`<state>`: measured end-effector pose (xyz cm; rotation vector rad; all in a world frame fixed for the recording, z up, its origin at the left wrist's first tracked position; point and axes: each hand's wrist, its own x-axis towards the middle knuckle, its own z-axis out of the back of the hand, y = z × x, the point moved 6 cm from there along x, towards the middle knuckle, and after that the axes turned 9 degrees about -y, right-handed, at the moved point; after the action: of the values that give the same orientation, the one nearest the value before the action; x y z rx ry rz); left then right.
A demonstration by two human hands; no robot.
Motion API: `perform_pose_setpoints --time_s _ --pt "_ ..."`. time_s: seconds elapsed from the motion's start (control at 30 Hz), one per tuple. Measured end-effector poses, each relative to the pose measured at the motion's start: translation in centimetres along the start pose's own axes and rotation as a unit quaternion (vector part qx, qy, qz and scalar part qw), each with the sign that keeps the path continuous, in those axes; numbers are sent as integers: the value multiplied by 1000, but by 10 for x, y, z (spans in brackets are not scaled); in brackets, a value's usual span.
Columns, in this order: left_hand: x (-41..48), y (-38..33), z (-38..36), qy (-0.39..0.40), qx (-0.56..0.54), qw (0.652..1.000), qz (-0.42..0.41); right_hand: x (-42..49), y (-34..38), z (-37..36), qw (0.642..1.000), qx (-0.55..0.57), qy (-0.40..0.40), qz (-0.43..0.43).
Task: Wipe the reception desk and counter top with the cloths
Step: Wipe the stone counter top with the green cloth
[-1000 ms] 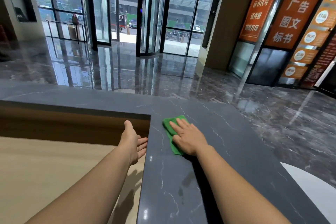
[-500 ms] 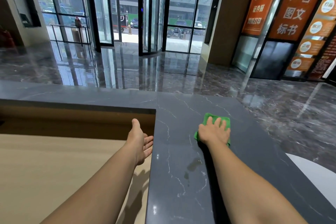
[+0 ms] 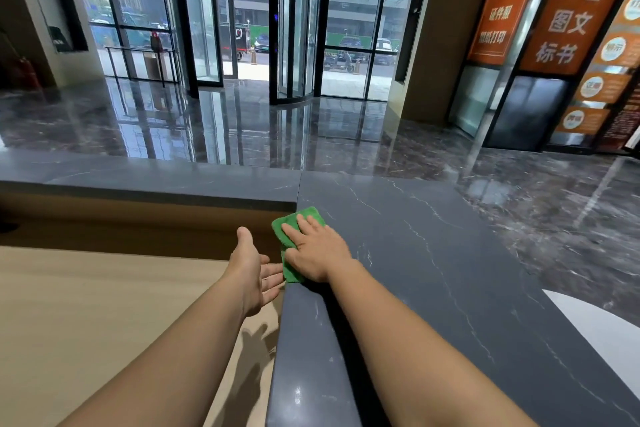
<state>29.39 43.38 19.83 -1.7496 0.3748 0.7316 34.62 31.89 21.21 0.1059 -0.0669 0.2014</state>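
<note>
Head view, cloth: green cloth [image 3: 297, 218], folded small, flat on the dark stone counter top [image 3: 433, 270], right at its inner edge near the corner.
Head view, right hand: right hand [image 3: 317, 250] laid flat over the cloth, fingers straight and a little spread, pressing down, no pinch.
Head view, left hand: left hand [image 3: 252, 270] above the pale wooden desk [image 3: 104, 305], just beside the counter edge, fingers relaxed and loosely parted, holding nothing; contact with the cloth unclear.
Handling: probably soft, light and limp; likely to glide on polished stone and bunch under a sideways push.
Where to hold: best pinned mid-cloth under the palm; for lifting, a pinch at the free far corner.
Risk: likely to slide off the edge towards the desk.
</note>
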Motion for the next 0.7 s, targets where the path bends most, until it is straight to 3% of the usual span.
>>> perform_pose_setpoints --time_s 0.1,0.43,0.57,0.7 --pt "-3 1 -3 -12 20 1000 -14 -14 -37 5 1000 -1 -1 -3" --pt "-25 7 -9 -25 30 998 -44 -90 -182 25 979 -17 -7 -205" --pt "-27 13 3 -22 33 998 -46 -105 -192 25 962 -15 -12 -271" --pt "-30 16 10 -12 27 999 -34 -107 -163 24 921 -11 -38 -386"
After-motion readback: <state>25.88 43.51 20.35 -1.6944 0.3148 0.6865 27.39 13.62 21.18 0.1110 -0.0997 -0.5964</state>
